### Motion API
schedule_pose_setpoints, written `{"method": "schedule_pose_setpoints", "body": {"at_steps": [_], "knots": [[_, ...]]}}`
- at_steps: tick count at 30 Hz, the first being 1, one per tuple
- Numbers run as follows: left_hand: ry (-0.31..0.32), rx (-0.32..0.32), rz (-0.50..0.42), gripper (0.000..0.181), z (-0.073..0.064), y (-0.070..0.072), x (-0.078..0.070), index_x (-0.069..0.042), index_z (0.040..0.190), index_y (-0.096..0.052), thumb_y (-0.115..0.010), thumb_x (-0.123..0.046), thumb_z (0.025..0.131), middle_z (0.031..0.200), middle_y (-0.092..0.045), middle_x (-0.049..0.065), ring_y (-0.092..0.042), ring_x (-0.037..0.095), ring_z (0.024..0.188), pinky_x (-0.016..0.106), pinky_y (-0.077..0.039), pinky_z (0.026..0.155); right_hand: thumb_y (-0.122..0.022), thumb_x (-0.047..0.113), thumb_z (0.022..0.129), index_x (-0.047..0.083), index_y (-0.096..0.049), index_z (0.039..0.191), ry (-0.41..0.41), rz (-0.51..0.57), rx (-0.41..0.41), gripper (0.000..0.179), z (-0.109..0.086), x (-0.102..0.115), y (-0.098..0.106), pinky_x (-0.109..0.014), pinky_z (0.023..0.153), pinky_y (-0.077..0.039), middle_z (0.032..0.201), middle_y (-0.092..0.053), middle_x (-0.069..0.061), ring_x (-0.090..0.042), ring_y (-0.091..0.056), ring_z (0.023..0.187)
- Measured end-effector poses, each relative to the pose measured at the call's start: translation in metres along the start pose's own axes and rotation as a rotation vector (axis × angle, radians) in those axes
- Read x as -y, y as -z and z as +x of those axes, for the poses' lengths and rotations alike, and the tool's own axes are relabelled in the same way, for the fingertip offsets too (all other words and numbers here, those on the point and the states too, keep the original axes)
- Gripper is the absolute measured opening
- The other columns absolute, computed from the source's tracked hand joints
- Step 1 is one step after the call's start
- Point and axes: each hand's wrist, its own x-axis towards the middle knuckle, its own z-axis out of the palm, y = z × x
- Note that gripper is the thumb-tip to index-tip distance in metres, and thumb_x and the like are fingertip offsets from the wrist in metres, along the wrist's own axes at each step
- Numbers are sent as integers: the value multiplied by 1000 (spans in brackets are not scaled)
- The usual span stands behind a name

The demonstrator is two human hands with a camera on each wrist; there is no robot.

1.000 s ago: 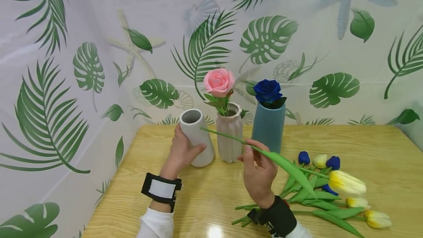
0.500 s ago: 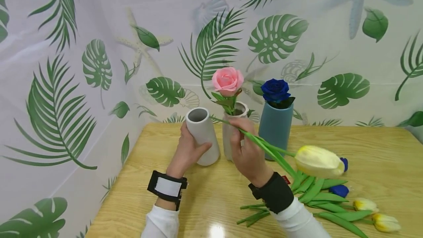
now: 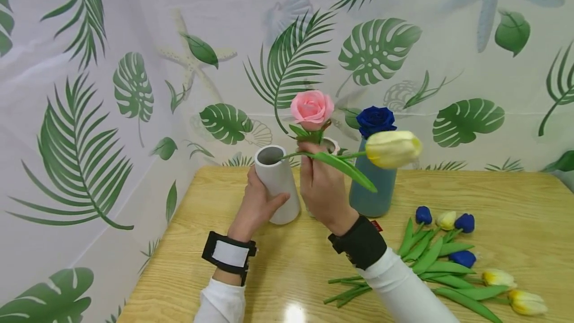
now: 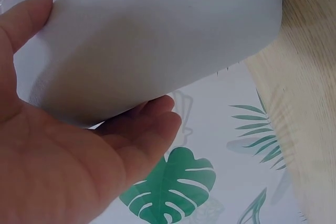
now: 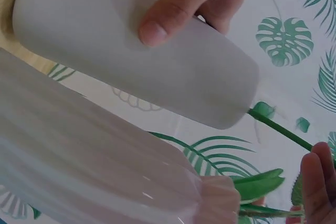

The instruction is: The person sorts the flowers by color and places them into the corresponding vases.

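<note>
My left hand (image 3: 260,203) grips the plain white vase (image 3: 283,191) around its side, thumb across the front, as the left wrist view shows with the vase wall (image 4: 157,40) filling the palm. The vase leans slightly to the left. My right hand (image 3: 325,188) pinches the green stem of a yellow tulip (image 3: 393,149). The stem's tip is at the mouth of the white vase, and in the right wrist view the stem (image 5: 283,133) meets the rim there. The tulip's bloom points right, in front of the blue vase.
Behind my right hand stands a ribbed pinkish vase (image 5: 105,150) with a pink rose (image 3: 312,109). A blue vase (image 3: 372,191) with a dark blue rose (image 3: 375,121) is to its right. Several blue and yellow tulips (image 3: 430,258) lie on the wooden table (image 3: 515,208) at right.
My right hand has moved left and up with the yellow tulip, bringing its stem tip to the white vase's mouth. My left hand keeps its hold on the vase.
</note>
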Motion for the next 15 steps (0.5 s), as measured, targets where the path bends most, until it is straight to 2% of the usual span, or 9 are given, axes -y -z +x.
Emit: {"method": "schedule_pose_setpoints", "body": {"at_steps": [1,4,6,8,9,11,13,15], "knots": [[-3,0,5,99,0,0,0,2,151,-10,-80,-15,84,138,-43,29,-50,43,124,56,-42,103,-52,2,100,-7,-59,119,9,-37,36,22,0,-2,-3,-43,80,-53,107,-64,-20,-32,-63,94],[-19,3,37,98,-1,1,1,2,151,-9,-79,-17,85,138,-42,30,-50,42,124,56,-42,103,-56,2,98,-4,-60,122,8,-140,182,25,5,-7,-15,-36,61,-53,100,-66,-17,-25,-65,72],[-24,7,61,99,-1,1,2,2,151,-8,-79,-19,85,139,-42,29,-50,41,124,54,-43,103,-55,6,100,-5,-58,125,8,-251,316,28,9,-9,-23,-32,48,-47,96,-64,-18,-22,-59,55],[-21,12,79,100,-1,2,2,1,152,-7,-79,-22,86,139,-42,28,-51,40,124,53,-44,102,-51,8,101,-8,-53,131,-27,-317,457,34,14,-9,-29,-30,39,-39,92,-62,-20,-19,-50,44],[-16,12,84,100,-1,2,1,0,152,-7,-79,-23,85,139,-42,27,-51,39,124,52,-45,102,-49,9,102,-10,-51,134,-51,-341,518,37,15,-8,-30,-31,39,-39,95,-63,-22,-20,-51,45],[-7,17,89,102,0,1,1,0,152,-7,-79,-26,85,138,-43,26,-51,38,123,51,-46,100,-44,12,104,-12,-46,139,-147,-324,630,42,15,-7,-30,-34,42,-42,109,-62,-26,-23,-55,49],[4,22,96,103,1,1,1,0,153,-7,-79,-28,85,138,-43,26,-51,38,123,51,-47,99,-40,14,105,-9,-41,145,-287,-231,686,47,11,-7,-28,-38,56,-51,122,-60,-27,-29,-65,68],[17,26,98,103,1,0,0,0,153,-6,-79,-27,85,139,-41,27,-50,39,124,52,-46,100,-37,19,107,-4,-36,150,-406,-136,709,49,4,-8,-23,-45,79,-53,136,-55,-25,-35,-67,97]]}}
